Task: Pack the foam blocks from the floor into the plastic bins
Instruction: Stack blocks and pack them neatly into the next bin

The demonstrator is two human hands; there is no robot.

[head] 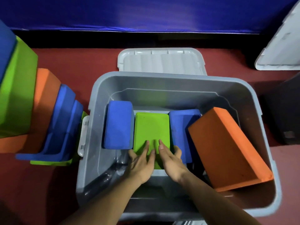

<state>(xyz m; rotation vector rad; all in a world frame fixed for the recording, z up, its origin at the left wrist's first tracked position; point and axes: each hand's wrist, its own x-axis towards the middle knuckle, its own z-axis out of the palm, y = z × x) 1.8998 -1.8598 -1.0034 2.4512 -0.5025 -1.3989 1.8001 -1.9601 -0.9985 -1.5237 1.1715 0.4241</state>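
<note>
1. The green block (151, 127) lay flat on the bottom of the grey bin (162, 75), about midway between the bin's left and right walls. Its long axis ran from the near wall toward the far wall, straight away from the person.
2. Both hands were on the near end of that block. The left hand (141, 161) rested on the top face with its fingers stretched out and holding nothing.
3. The right hand (170, 159) had one digit lying on the top face. Its outer fingers looked bent down over the block's right edge, so it seemed to be gripping the block there.
4. A blue block (118, 124) stood on edge against the green block's left side, and a second blue block (178, 127) stood just beside its right side. The green one therefore sat in a slot between them.
5. An orange block (224, 143) leaned tilted against the bin's right wall, not yet lying level.
6. The coming move probably turned on that slot. The block lay directly ahead of both hands, which were equally near, so a push along its long axis toward the far wall would seat it.
7. More blocks (48, 111) remained stacked on the red floor (73, 65) beside the bin's left wall, so the packing was only partly done.
8. A grey lid (162, 60) lay on the floor behind the bin's far wall.
</note>
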